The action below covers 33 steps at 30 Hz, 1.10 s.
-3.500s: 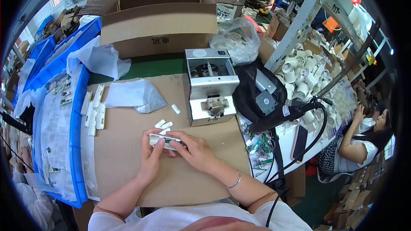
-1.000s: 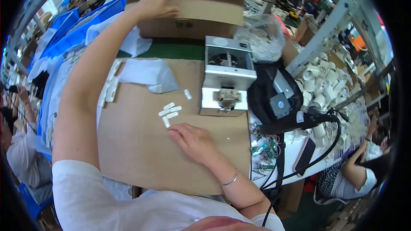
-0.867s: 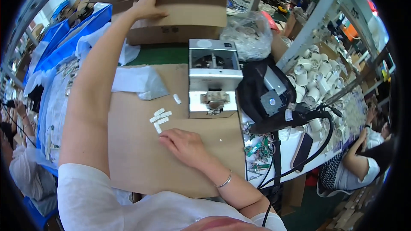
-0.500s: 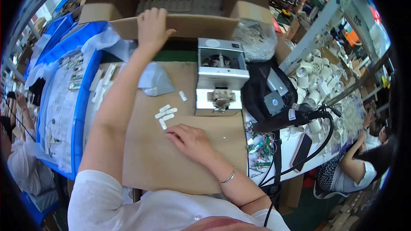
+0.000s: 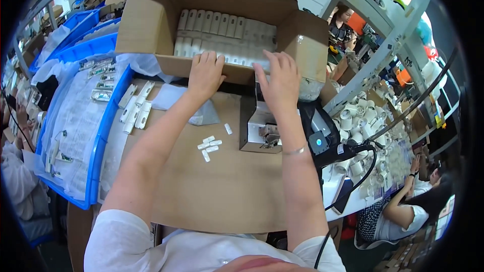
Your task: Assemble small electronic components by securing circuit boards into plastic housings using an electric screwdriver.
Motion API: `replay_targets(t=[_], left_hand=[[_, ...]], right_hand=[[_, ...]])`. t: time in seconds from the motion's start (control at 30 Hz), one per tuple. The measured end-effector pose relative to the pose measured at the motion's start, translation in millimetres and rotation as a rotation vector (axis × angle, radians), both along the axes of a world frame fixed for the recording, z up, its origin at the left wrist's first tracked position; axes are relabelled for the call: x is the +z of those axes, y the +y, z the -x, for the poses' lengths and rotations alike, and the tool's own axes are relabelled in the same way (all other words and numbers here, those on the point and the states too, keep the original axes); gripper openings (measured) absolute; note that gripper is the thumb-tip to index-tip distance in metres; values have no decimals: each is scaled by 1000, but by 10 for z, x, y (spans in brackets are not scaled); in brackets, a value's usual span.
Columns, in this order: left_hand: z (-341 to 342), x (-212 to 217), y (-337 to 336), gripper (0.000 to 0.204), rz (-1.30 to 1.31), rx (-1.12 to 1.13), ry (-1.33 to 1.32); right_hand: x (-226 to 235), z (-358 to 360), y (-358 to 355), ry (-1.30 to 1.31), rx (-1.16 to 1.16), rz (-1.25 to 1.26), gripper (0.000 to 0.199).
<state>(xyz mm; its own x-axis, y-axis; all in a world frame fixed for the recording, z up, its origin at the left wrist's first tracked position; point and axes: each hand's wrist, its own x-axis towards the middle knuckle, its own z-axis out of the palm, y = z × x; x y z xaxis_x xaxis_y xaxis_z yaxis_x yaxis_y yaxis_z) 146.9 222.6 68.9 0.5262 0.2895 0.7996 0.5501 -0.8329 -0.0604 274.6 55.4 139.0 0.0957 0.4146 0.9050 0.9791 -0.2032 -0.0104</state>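
At the front of a large open cardboard box [image 5: 146,22], my left hand [image 5: 205,76] hooks its fingers over the top edge of the front flap [image 5: 174,64], thumb apart on the right. Toward that flap's right end, my right hand [image 5: 280,83] reaches over the edge, thumb and fingers spread, nothing seen in it. Inside the box, white oblong casings [image 5: 214,22] stand in rows. My right hand and forearm partly hide a silver bench machine [image 5: 252,133]. Several small white pieces [image 5: 209,146] lie on the brown board [image 5: 217,196] between my forearms.
A blue tray [image 5: 93,171] with circuit assemblies is at the left, with white casings [image 5: 136,108] beside it. A plastic bag [image 5: 204,115] lies behind the small pieces. White cylindrical parts [image 5: 353,121], a phone [image 5: 344,194] and a black cable are right. Other people work on both sides.
My right hand has gone from beside the small white pieces up to the box's front flap. My left hand stays at the flap. The view now shows more of the box's inside.
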Motion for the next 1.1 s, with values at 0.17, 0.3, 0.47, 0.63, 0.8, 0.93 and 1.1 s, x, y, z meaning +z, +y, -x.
replay_targets(t=[0.17,0.3,0.47,0.63,0.8,0.93,1.1], left_hand=[[125,175,216,31,-8,-129,68],[80,559,409,43,214,-235,402],[-492,1083,1080,35,208,-62,764],[-1261,1006,1841,47,95,-63,657],[-1887,716,1707,57,212,82,461],[-2038,628,1585,65,350,264,250],[-2119,311,2180,73,311,314,325]], right_hand=[[-278,-220,163,166,-96,439,52],[-360,-247,93,280,9,479,59],[-256,-190,53,252,39,436,58],[-176,-158,16,243,9,455,57],[-206,-106,-20,242,-14,462,54],[-189,-97,49,237,-24,459,51],[-141,-34,48,195,14,444,50]])
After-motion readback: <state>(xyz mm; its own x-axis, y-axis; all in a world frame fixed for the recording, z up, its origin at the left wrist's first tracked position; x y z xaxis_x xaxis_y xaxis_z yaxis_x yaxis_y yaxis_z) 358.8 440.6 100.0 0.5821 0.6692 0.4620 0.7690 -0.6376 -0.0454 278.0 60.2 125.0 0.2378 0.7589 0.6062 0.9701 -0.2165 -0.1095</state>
